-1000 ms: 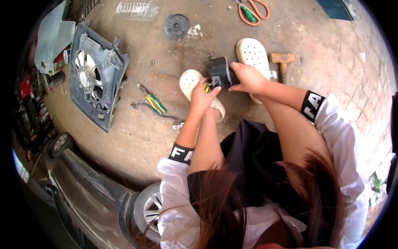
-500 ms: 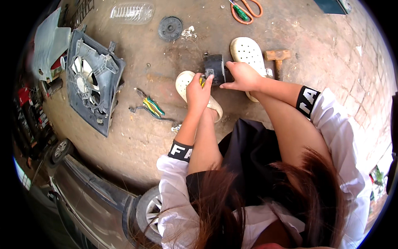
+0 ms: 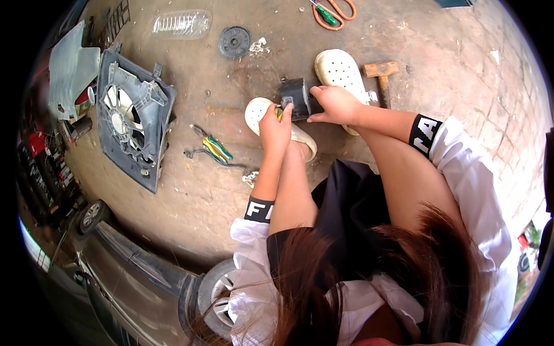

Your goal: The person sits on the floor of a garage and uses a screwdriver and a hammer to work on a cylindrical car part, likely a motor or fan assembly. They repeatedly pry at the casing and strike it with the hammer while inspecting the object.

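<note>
Between my feet, just above the floor, a black cylindrical part (image 3: 296, 98) is in my hands. My right hand (image 3: 336, 106) is closed around its right end, thumb and fingers on opposite sides. At its left end, my left hand (image 3: 276, 127) is closed on a small yellow-handled tool (image 3: 279, 113), with the thumb up against the black part. The tool's working end is hidden, so its kind cannot be told. White clogs (image 3: 339, 69) are on my feet, on both sides of the part.
Left of my feet lie yellow-and-green pliers (image 3: 214, 151); a wooden-handled mallet (image 3: 382, 72) lies on the right. Farther off are a black disc (image 3: 235, 42), a clear plastic bottle (image 3: 183, 24) and orange-handled scissors (image 3: 334, 14). A radiator fan assembly (image 3: 134, 118) and a car (image 3: 138, 271) are at left.
My view has shifted slightly, so the floor things sit a little differently in it. Both hands keep their grips; the black part has turned slightly at most.
</note>
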The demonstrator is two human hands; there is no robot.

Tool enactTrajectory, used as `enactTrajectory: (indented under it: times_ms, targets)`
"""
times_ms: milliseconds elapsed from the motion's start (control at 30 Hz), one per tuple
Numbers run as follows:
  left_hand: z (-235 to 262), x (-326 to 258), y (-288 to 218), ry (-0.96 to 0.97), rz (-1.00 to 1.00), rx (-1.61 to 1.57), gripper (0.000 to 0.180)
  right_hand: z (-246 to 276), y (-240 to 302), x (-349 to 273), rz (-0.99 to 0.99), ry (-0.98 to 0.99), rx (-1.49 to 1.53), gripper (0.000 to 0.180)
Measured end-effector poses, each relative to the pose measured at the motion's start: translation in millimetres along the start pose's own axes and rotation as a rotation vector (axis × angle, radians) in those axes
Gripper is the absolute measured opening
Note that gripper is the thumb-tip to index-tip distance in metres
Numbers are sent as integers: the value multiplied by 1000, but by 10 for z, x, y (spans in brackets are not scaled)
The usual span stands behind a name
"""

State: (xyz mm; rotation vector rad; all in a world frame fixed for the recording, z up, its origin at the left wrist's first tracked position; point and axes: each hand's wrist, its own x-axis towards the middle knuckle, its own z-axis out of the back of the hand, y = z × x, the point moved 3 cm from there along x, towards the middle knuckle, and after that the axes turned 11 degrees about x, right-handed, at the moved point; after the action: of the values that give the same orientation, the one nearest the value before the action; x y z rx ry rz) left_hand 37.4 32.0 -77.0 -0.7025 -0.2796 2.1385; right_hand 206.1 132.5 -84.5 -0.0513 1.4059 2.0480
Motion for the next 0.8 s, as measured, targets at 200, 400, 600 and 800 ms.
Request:
enactTrajectory:
  times_ms: [200,400,600,800]
  targets:
    - [0,-24,-110,-4,59,-147,40,-9,-17,-34,19,-90,162,44]
    - [-15,-41,-48,-44,39,-167,37,-29,64,-90,0,-96,183,36]
    - [46,-36,-106,24,26,-193,38,-90,75,-125,112,-153,79,30]
    - [98,33,14,192,70,-178,46,-109,170,-145,139,-134,-53,25]
